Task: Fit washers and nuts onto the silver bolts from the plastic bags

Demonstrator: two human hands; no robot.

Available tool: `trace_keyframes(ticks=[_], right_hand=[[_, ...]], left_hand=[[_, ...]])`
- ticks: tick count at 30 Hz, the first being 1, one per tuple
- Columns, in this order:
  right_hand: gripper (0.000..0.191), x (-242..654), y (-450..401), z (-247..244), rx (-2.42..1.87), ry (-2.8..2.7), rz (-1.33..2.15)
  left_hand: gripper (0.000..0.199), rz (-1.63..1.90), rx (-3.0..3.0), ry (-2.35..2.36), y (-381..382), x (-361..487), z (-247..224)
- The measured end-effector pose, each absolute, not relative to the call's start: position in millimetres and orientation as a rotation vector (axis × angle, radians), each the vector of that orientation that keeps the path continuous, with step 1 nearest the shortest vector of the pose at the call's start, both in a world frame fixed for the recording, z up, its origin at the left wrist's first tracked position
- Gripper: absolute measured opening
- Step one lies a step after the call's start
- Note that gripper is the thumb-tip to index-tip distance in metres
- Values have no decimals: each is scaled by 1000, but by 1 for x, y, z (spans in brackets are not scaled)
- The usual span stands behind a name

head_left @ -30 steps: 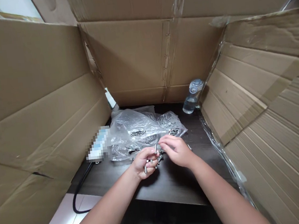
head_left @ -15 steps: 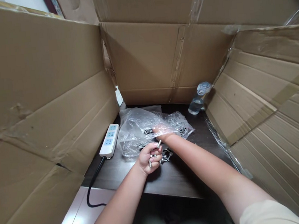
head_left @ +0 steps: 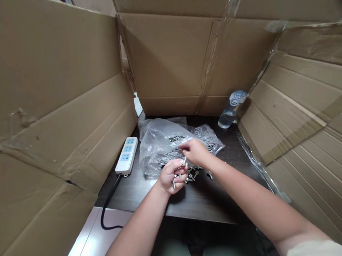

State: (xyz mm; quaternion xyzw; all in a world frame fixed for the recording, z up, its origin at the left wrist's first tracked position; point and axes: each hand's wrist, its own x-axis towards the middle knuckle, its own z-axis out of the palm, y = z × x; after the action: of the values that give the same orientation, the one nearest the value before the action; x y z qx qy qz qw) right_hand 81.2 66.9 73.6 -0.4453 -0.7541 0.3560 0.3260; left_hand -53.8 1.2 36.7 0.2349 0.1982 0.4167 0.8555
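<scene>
Several silver bolts (head_left: pixel 185 160) stick out of my left hand (head_left: pixel 172 178), whose fingers are curled closed around them. Just beyond it, my right hand (head_left: pixel 197 151) is pinched near the opening of a clear plastic bag (head_left: pixel 156 135); whatever is between its fingertips is too small to make out. Dark metal nuts (head_left: pixel 176 139) show through the bag's film. Loose bolts (head_left: pixel 196 173) lie on the dark table (head_left: pixel 147 195) beneath and to the right of my left hand. A second clear bag (head_left: pixel 203 132) of small metal parts sits behind my right hand.
On the left lies a white power strip (head_left: pixel 127 157) with a black cable (head_left: pixel 104 216). A clear water bottle (head_left: pixel 229 109) stands at the back right. Cardboard walls (head_left: pixel 176 58) enclose the table at the back and both sides.
My right hand has drawn out of the plastic bag towards my left hand. My left hand still grips the bolts. The view has shifted slightly.
</scene>
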Motion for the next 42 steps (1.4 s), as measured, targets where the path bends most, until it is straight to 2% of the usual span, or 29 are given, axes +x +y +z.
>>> trace_keyframes(ticks=[5, 19, 24, 29, 35, 42], right_hand=[[13, 108, 25, 78, -1096, -1522, 1313], [12, 108, -4, 71, -953, -1519, 962], [9, 117, -1, 74, -849, -1473, 1182], [19, 125, 8, 76, -885, -1402, 1443], [19, 122, 12, 77, -877, -1355, 1389], [9, 116, 10, 74, -885, -1403, 1166]], left_hand=[[19, 867, 579, 456, 0, -47, 38], [21, 867, 585, 489, 2, -44, 32], [22, 848, 615, 462, 1, -45, 32], [25, 811, 631, 440, 0, -46, 33], [20, 846, 535, 428, 1, -43, 33], [15, 843, 421, 415, 0, -38, 27]])
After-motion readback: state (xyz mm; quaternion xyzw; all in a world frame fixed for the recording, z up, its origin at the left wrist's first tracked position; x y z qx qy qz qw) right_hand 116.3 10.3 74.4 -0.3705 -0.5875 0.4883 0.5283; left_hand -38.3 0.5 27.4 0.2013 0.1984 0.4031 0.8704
